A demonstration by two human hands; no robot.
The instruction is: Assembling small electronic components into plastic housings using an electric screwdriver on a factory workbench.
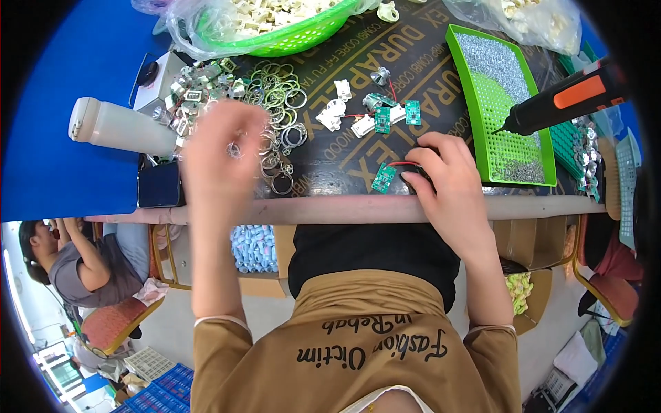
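Note:
My left hand (227,148) is smeared by motion above a pile of metal rings (281,86) and small white-and-green parts (196,89); its fingers and anything in them are unclear. Near the table's front edge, my right hand (446,182) has its fingers curled, with thumb and forefinger closed around red and dark wires. These wires lead to a small green circuit board (383,177) lying just left of the fingertips. Beyond it lie more green boards (412,113) wired to white plastic parts (332,115) and a small silver reflector cup (380,76).
An electric screwdriver (564,100) hangs over a green tray (482,131) of small screws at right. A green basket (303,41) of white parts stands at the back. On the left are a whitish bottle (120,127) and dark phone (159,184). A person (82,265) sits at far left.

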